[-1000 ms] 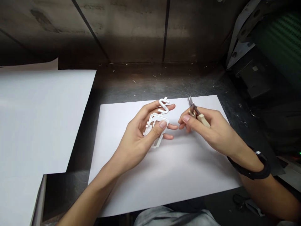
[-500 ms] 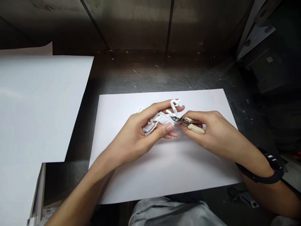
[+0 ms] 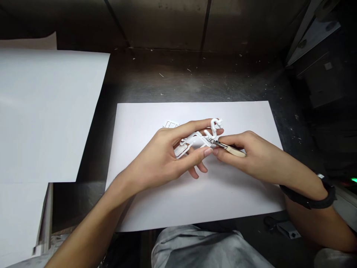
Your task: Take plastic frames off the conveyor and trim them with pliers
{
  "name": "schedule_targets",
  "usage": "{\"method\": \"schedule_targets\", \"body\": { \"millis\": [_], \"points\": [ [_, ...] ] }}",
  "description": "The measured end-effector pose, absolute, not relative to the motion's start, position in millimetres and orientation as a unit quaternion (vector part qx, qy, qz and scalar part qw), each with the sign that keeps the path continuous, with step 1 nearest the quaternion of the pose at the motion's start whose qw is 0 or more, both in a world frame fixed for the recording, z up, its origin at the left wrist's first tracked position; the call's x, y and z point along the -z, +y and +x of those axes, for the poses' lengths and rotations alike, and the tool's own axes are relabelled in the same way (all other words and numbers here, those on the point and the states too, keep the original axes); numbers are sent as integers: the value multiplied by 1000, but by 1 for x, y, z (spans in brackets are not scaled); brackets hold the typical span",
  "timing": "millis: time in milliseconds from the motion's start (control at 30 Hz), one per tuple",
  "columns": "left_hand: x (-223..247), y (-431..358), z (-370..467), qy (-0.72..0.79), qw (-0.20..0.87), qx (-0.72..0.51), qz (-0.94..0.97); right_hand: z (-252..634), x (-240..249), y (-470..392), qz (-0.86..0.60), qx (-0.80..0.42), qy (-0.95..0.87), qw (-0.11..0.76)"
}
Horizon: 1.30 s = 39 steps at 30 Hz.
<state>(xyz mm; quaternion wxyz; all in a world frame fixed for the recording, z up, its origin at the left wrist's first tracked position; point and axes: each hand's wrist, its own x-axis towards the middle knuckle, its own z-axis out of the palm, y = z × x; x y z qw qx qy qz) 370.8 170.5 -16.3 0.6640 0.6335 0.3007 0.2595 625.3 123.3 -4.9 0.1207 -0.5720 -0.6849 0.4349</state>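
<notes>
Between the thumb and fingers of my left hand [image 3: 170, 156] is a white plastic part [image 3: 182, 149] with thin frame-like bars and a curled, hook-shaped end [image 3: 214, 127]. My right hand [image 3: 248, 154] is closed round a pair of nippers [image 3: 234, 150] with cream handles and metal jaws. The jaws touch or nearly touch the white part just below the curl; I cannot tell whether they bite on it. Another gridded bit of white plastic [image 3: 170, 124] shows behind my left hand; whether it joins the held part is hidden.
Beneath my hands a large white sheet [image 3: 173, 208] lies on a dark metal worktop [image 3: 139, 82] scattered with small white scraps. More white sheets [image 3: 50, 119] are stacked at the left. A dark metal wall [image 3: 167, 26] stands behind. A small device [image 3: 288, 229] lies at lower right.
Both hands and the white part have shifted slightly right in view. The nipper handles look closer together, and the lower fingers of my left hand have spread. The camera view has moved slightly.
</notes>
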Motion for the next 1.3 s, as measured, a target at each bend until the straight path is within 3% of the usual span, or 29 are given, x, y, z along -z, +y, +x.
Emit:
{"method": "schedule_targets", "body": {
  "millis": [800, 1133, 1300],
  "points": [
    [16, 173, 368, 289, 675, -213, 645, 621, 12, 119, -577, -449, -678, 72],
    [17, 174, 370, 307, 680, -221, 629, 610, 14, 122, -628, -384, -669, 97],
    [13, 177, 369, 309, 678, -246, 621, 631, 3, 123, -580, -456, -670, 83]
  ]
}}
